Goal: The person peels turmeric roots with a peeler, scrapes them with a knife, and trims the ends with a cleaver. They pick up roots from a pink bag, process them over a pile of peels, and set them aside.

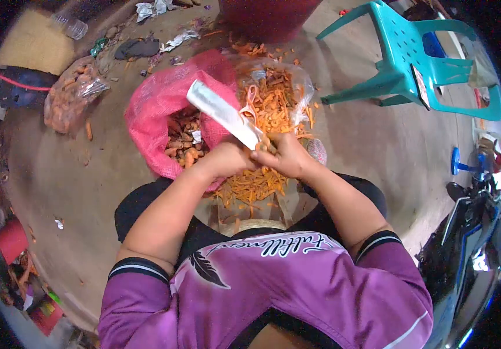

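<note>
Both hands are hovering over orange peelings (250,186): right hand (290,157) gripping a knife (221,113), left hand (227,160) apparently clenching something hidden.

Dim, reddish light; heavy fisheye, dark corners.

Knife (222,113) handle (and grip) out of sight

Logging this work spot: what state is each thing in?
Pink mesh sack: open, carrots inside.
Clear plastic bag of orange peelings: open.
Broad pale-bladed knife: gripped, blade angled away.
Left hand: closed.
Right hand: closed on the knife.
Teal plastic chair: upright.
Clear bag of whole carrots: lying on floor.
</note>
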Available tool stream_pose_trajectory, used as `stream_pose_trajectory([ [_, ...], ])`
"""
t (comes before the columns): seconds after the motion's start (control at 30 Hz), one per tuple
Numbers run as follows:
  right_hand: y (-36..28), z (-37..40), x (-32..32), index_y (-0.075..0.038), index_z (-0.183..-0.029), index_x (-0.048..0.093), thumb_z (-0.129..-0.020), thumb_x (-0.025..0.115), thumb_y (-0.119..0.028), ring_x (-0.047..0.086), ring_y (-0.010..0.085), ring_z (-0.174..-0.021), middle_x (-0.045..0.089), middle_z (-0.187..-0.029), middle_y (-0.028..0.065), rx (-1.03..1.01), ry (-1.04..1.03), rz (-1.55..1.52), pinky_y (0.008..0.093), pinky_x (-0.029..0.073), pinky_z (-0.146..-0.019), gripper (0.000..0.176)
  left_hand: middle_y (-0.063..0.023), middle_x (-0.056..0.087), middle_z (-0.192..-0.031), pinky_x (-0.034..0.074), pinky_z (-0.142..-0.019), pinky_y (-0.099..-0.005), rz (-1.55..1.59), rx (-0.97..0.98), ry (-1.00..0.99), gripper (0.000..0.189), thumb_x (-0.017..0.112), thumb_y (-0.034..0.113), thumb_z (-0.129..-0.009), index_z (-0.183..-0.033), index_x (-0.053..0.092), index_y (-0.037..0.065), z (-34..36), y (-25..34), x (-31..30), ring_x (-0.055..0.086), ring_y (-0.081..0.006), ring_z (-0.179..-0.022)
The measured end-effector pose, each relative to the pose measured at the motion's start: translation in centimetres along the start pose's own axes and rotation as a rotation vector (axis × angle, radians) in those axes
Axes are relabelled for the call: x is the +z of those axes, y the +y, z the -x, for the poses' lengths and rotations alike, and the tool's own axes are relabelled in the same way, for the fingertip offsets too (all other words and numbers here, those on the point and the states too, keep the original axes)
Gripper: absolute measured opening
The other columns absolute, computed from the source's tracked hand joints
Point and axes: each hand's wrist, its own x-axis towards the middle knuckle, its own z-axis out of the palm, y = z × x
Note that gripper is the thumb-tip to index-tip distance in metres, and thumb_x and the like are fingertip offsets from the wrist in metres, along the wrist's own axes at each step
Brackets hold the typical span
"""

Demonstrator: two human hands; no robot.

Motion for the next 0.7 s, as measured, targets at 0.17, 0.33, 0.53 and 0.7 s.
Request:
stream_pose_trajectory([
  [0.17, 1.6, -1.4, -1.0, 0.003, -0.074, 0.058, -0.054, 0.069, -0.056, 0.059, 0.0258, -0.065, 0.059, -0.066, 0.0173, 0.195, 0.166, -0.007, 0.0357, 0.045, -0.060, 0.063, -0.0166, 0.056, -0.084, 0.043, -0.069, -0.0385, -0.177, 0.150, 0.485, 0.033, 0.064, 0.012, -0.063, -0.093, 0.055, 0.002, -0.3, -1.2, 0.2, 0.054, -0.0327, -0.082],
  [0.33, -0.4, -0.8, -1.5, 0.003, -0.078, 0.058, -0.044, 0.074, -0.055, 0.060, 0.0287, -0.069, 0.059, -0.072, 0.0193, 0.098, 0.269, 0.281, 0.0363, 0.046, -0.063, 0.070, -0.0156, 0.055, -0.080, 0.043, -0.067, -0.0369, -0.297, 0.188, 0.440, 0.032, 0.065, 0.010, -0.059, -0.090, 0.057, 0.002, 0.2, -0.3, -0.2, 0.054, -0.0313, -0.077],
  [0.53, 0.2, -1.0, -1.6, 0.001, -0.079, 0.058, -0.044, 0.074, -0.056, 0.060, 0.0304, -0.068, 0.059, -0.071, 0.0180, 0.080, 0.269, 0.202, 0.0378, 0.046, -0.061, 0.069, -0.0148, 0.054, -0.078, 0.043, -0.066, -0.0355, -0.204, 0.275, 0.512, 0.034, 0.067, 0.010, -0.055, -0.087, 0.059, 0.002, 0.0, -0.8, -0.1, 0.054, -0.0303, -0.074],
  [0.7, 0.9, -0.8, -1.4, -0.001, -0.078, 0.059, -0.049, 0.068, -0.061, 0.059, 0.0302, -0.066, 0.059, -0.067, 0.0166, 0.140, 0.148, 0.282, 0.0385, 0.046, -0.060, 0.068, -0.0129, 0.056, -0.076, 0.044, -0.062, -0.0333, -0.123, 0.173, 0.415, 0.032, 0.066, 0.008, -0.057, -0.088, 0.059, 0.001, 0.2, -0.6, 0.2, 0.055, -0.0263, -0.069],
])
